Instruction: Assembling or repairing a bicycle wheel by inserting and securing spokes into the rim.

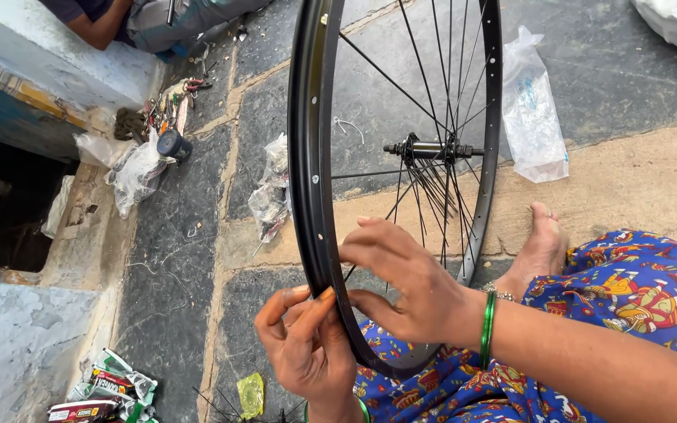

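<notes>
Single head view looked steeply down, close over the upright wheel rim (311, 157). Stone floor (174, 258) lay beyond the rim.

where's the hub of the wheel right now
In the head view the hub sits right of centre in the upper half, inside the black rim, above the right hand and left of a clear plastic bag on the stone floor.
</notes>
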